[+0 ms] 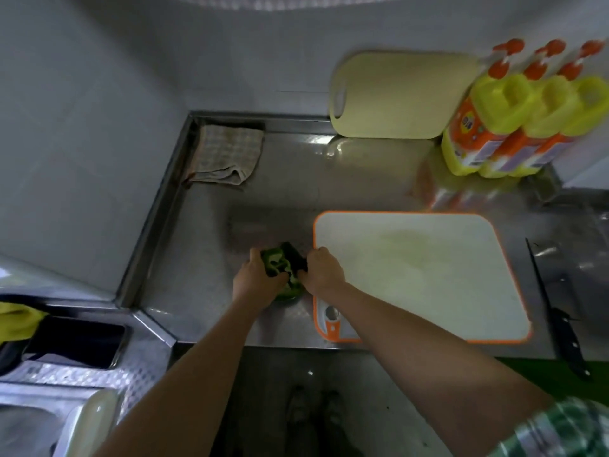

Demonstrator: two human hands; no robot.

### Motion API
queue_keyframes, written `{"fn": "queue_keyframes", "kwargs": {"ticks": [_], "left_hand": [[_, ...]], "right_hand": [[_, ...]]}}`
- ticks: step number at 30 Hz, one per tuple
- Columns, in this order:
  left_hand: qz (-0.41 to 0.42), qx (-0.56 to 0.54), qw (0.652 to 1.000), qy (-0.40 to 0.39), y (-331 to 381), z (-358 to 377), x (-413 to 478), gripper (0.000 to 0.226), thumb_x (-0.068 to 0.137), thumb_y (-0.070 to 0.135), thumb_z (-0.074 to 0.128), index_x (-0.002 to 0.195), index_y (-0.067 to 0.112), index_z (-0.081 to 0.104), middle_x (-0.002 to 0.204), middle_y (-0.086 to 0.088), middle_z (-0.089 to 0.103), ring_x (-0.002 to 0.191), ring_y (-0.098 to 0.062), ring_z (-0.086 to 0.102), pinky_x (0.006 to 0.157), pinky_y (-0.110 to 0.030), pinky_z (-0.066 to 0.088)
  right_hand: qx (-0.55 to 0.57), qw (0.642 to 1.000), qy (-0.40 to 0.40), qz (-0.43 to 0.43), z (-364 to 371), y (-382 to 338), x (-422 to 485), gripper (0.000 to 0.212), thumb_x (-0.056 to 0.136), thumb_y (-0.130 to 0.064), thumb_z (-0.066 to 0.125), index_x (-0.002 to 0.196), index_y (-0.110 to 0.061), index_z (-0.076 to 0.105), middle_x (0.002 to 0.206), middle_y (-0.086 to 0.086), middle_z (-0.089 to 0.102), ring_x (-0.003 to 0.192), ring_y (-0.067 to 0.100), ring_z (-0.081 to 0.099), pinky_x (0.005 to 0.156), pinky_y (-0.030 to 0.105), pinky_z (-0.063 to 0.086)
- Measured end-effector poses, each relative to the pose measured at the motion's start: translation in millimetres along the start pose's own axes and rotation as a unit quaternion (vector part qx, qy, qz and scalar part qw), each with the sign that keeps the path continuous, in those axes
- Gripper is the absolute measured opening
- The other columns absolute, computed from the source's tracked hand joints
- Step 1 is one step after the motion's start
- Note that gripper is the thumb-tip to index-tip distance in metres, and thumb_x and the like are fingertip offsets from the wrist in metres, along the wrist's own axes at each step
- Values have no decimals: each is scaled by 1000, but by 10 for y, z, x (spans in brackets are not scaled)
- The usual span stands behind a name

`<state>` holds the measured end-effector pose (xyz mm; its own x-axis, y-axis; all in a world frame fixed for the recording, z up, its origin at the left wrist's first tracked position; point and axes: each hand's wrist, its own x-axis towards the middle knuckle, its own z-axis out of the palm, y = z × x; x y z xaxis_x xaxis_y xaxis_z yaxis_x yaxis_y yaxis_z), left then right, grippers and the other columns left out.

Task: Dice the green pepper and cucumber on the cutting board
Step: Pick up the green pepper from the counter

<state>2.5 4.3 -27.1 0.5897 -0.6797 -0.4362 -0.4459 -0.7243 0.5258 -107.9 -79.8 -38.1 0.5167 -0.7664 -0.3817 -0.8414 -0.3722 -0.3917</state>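
A green pepper (280, 263), opened so its pale inside shows, sits over the steel counter just left of the white, orange-rimmed cutting board (421, 275). My left hand (257, 278) grips its left side and my right hand (321, 272) grips its right side; part of the pepper is hidden under my fingers. The board's surface is bare. A black-handled knife (557, 311) lies on the counter to the board's right. No cucumber shows in this view.
A pale yellow board (402, 94) leans on the back wall beside three yellow detergent bottles (514, 127). A folded checked cloth (227, 153) lies in the back left corner. A sink (75, 341) and a yellow cloth (16, 321) are at the lower left.
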Motion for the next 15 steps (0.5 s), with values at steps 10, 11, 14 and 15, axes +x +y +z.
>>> {"fn": "queue_keyframes", "kwargs": {"ticks": [10, 11, 14, 15], "left_hand": [[82, -24, 995, -47, 899, 389, -238, 60, 87, 39, 66, 128, 8, 35, 120, -15, 58, 109, -36, 58, 88, -37, 46], [96, -34, 993, -63, 979, 509, -276, 59, 86, 38, 67, 126, 8, 36, 117, -15, 59, 104, -37, 61, 87, -40, 51], [109, -63, 986, -105, 1121, 830, -354, 57, 86, 33, 68, 124, 6, 36, 115, -18, 57, 96, -39, 63, 80, -49, 55], [107, -68, 985, -119, 1140, 899, -362, 57, 87, 31, 68, 126, 4, 35, 118, -19, 55, 99, -39, 61, 83, -50, 54]], "right_hand": [[178, 967, 112, 143, -514, 980, -402, 25, 87, -23, 64, 102, -5, 57, 98, 14, 61, 87, 32, 62, 61, 30, 40], [171, 967, 110, 156, -528, 1107, -478, 26, 88, -23, 64, 105, -5, 58, 101, 13, 62, 91, 32, 61, 63, 29, 39], [163, 963, 100, 189, -512, 1422, -668, 25, 90, -24, 63, 107, -7, 60, 103, 12, 65, 96, 31, 62, 66, 30, 40], [161, 962, 96, 196, -504, 1492, -707, 25, 90, -25, 63, 108, -7, 61, 102, 12, 66, 96, 31, 62, 67, 30, 42]]}}
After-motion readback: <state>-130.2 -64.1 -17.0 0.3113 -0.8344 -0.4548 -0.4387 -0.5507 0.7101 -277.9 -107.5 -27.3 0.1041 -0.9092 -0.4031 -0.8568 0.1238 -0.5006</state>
